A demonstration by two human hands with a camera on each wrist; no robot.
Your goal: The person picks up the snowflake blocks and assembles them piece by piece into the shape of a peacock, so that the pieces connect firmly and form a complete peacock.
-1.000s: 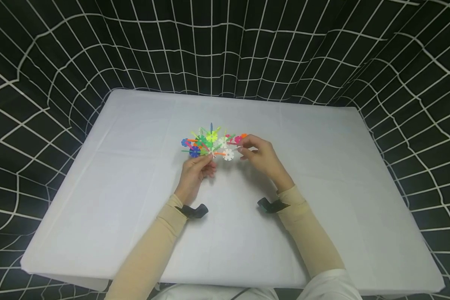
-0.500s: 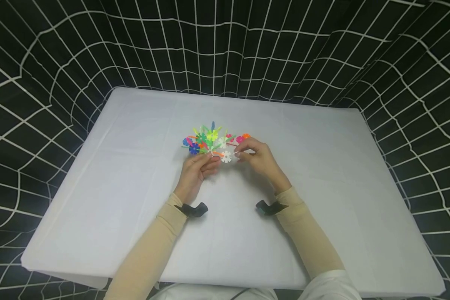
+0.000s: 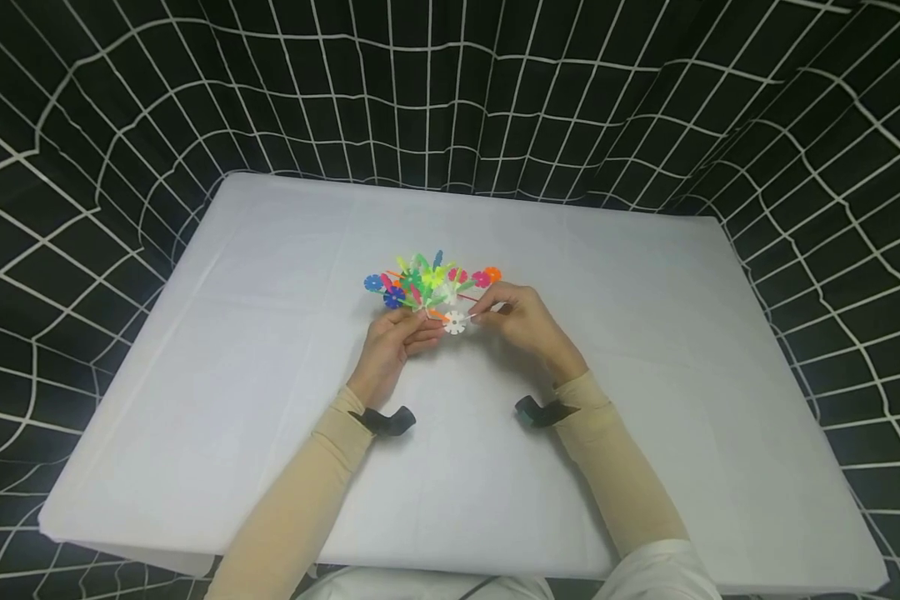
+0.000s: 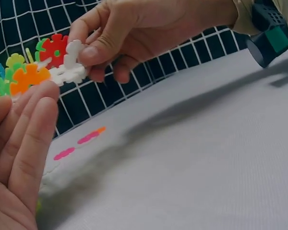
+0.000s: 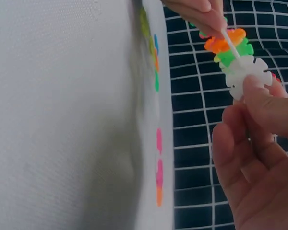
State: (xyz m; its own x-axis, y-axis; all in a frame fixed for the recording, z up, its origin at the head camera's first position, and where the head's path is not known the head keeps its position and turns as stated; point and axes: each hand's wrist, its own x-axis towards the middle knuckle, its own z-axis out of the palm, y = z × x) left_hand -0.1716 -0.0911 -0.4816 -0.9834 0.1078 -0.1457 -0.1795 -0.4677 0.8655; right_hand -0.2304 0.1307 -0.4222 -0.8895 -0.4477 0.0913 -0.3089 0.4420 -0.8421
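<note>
A colourful cluster of interlocking snowflake discs (image 3: pixel 420 279) is held above the table, its lower edge pinched between the thumb and fingers of my left hand (image 3: pixel 393 337). An orange disc (image 4: pixel 29 79) and a white disc (image 3: pixel 454 322) stick out on its right side. My right hand (image 3: pixel 521 321) pinches another white disc (image 5: pixel 247 72) by thumb and fingertips. This one stands at an angle to the cluster's white disc and meets its rim; whether the slots are locked cannot be told. My left fingers hide part of the cluster in the left wrist view.
Pink discs (image 3: pixel 482 279) and an orange disc (image 3: pixel 492 274) lie on the white-covered table (image 3: pixel 645 375) behind my right hand. More coloured discs lie on the table under the cluster. A black curtain with a white grid (image 3: pixel 435 100) surrounds the table.
The cluster has tilted and its white disc has come slightly nearer me. My right hand has brought its white disc from beside the cluster to that disc's rim.
</note>
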